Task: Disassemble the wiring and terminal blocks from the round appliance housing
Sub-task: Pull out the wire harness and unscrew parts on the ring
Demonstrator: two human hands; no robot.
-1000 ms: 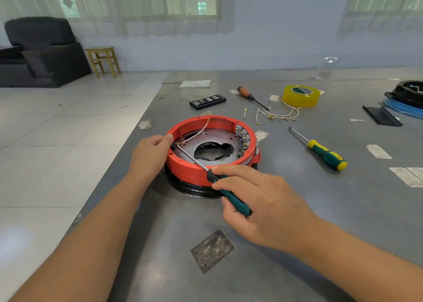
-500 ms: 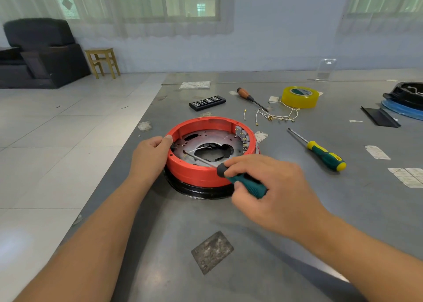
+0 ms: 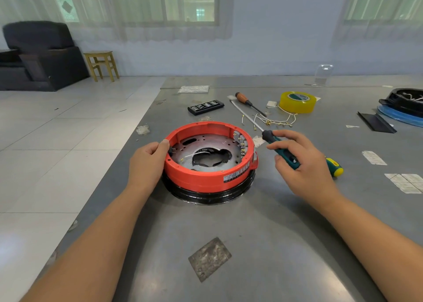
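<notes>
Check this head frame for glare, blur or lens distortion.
Head view: daylight glare streaks the grey metal table near the bottom; the wide lens stretches both forearms at the edges; the round red housing and the teal-handled screwdriver look sharp.

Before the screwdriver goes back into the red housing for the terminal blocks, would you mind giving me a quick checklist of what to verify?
1. Housing steadied: left hand grips the rim of the red housing: ok.
2. Tool in hand: right hand holds the teal screwdriver: ok.
3. Tip on a screw: the shaft points away, outside the housing: not ok.
4. Terminal blocks in sight on the inner right wall: ok.
5. Loose white wire clear of the blocks: ok.
6. Screw type matches the tip: cannot tell.
</notes>
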